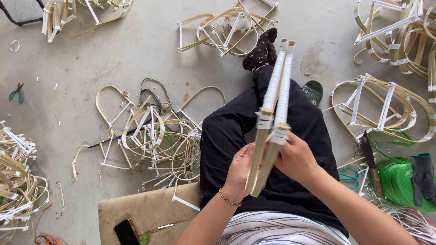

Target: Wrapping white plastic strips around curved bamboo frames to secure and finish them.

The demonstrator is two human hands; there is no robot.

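I sit on a concrete floor with one leg stretched out in black trousers and a dark sock. Both hands hold a bamboo strip frame (272, 113) partly wrapped in white band, seen edge-on and pointing away from me. My left hand (239, 170) grips its bare lower end from the left. My right hand (297, 159) closes on it from the right, at the white wrapping.
Finished and half-made bamboo frames lie in a pile (150, 131) at left, and more frames (386, 106) at right. A roll of green band (399, 181), a dark glove (423, 174), a knife (369, 156), a phone (126, 232) on cardboard, and small pliers (17, 93) lie around.
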